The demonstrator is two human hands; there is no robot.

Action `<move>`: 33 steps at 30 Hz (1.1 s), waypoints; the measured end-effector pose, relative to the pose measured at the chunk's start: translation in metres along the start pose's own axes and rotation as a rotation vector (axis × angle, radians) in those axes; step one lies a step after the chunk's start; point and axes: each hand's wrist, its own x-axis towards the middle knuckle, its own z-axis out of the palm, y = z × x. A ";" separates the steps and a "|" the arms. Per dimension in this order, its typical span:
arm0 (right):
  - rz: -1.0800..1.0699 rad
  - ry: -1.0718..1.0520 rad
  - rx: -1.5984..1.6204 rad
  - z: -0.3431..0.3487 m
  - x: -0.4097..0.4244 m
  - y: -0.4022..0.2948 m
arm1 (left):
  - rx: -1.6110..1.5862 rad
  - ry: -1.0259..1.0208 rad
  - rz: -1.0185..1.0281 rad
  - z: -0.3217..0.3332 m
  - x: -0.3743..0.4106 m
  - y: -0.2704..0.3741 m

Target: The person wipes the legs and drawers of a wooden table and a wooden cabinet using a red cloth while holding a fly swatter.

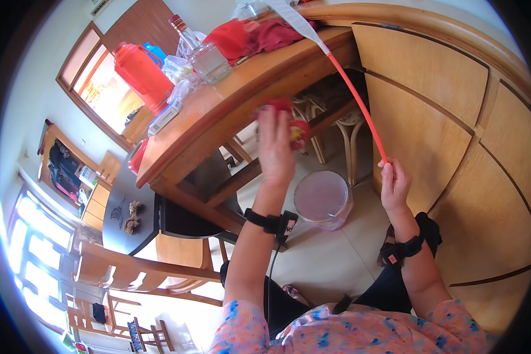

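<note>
My left hand [275, 148] is raised in front of the wooden table's edge, motion-blurred. Its fingers hold a red object [299, 132] with a yellow patch, perhaps a packet; the palm side is hidden. In my right hand [394, 183] is the lower end of a thin red handle [356, 99]. A flat white plastic head [295, 20] tops this handle, like a fly swatter, and reaches up past the table edge and out of view. Below and between my hands, a round pinkish bin [323, 194] stands on the tiled floor.
On the wooden table [248, 82] stand a red thermos flask [141, 75], a glass bottle [208, 57], a small white box [165, 117] and red cloth [265, 40]. Wooden cabinets [420, 97] line my right. Below the table are rattan chair legs [352, 152]; a black table [128, 221] stands left.
</note>
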 end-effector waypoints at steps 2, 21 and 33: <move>0.002 0.002 -0.004 0.000 0.002 -0.001 | 0.020 -0.090 0.119 0.011 -0.003 0.007; 0.016 0.005 0.071 -0.010 0.005 -0.004 | 0.475 -0.420 -0.371 -0.128 -0.120 -0.099; -0.017 0.003 0.036 -0.007 0.006 0.000 | -0.074 -0.224 -0.278 -0.085 -0.137 -0.022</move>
